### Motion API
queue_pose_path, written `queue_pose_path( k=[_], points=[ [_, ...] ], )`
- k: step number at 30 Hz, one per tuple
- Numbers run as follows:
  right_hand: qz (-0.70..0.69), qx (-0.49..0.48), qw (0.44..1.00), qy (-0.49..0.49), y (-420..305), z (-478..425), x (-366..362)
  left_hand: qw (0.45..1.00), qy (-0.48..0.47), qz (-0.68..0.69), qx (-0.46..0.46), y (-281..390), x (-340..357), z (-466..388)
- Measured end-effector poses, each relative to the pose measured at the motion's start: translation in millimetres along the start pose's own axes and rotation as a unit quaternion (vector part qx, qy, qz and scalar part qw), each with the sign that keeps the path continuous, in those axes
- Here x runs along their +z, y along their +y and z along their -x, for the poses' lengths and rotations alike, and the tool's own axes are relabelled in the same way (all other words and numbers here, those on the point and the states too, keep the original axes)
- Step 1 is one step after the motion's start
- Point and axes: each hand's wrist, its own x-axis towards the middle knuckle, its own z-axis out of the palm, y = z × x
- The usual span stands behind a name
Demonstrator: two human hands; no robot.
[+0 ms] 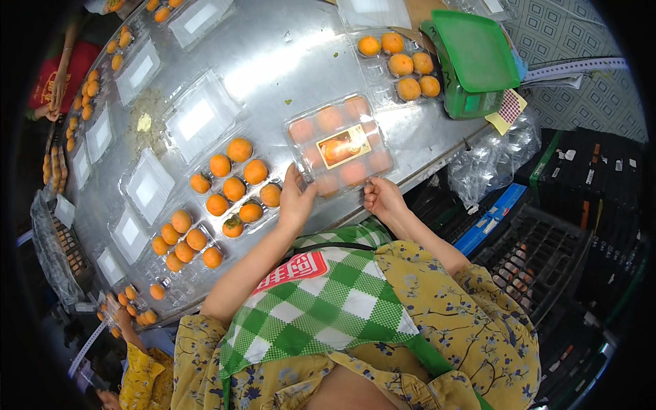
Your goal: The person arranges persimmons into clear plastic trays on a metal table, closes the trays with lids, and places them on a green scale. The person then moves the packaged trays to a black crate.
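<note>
A closed clear plastic clamshell of persimmons (338, 146), with a label on its lid, rests on the metal table before me. My left hand (297, 197) is at its near left corner, thumb and fingers on the rim. At its near right edge is my right hand (382, 197), fingertips at the rim with the fingers curled. Just left of my left hand sits an open tray of persimmons (234, 189), several of them in its cups. Another open, partly filled tray of persimmons (408, 88) lies beyond the closed pack, to the right.
A green plastic container (474, 56) stands at the table's far right edge. Clamshell lids with white pads (197, 118) spread across the left of the metal table (266, 113). Black crates (538, 256) stand to the right. Co-workers' hands (59, 95) show at far left and at lower left.
</note>
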Motion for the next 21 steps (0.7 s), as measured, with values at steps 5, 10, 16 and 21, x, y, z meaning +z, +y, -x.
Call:
queue_pose_path(
  k=[5, 10, 16, 21],
  points=[
    [0.037, -0.029, 0.998, -0.036, 0.8, 0.0, -1.0, 0.986, 0.043, -0.130, 0.092, -2.9, -10.2, -0.2],
    [0.028, 0.107, 0.993, -0.049, 12.2, 12.3, -11.5, 0.926, 0.109, -0.217, 0.288, 23.0, 9.6, -25.7],
    [0.099, 0.062, 0.984, -0.131, 32.5, 1.6, 3.0, 0.870, 0.070, -0.350, 0.341, 65.0, 27.1, -86.2],
    [0.095, 0.057, 0.987, -0.116, 32.6, 10.6, 4.3, 0.880, -0.064, -0.425, 0.203, 84.2, 27.2, -106.1]
  ],
)
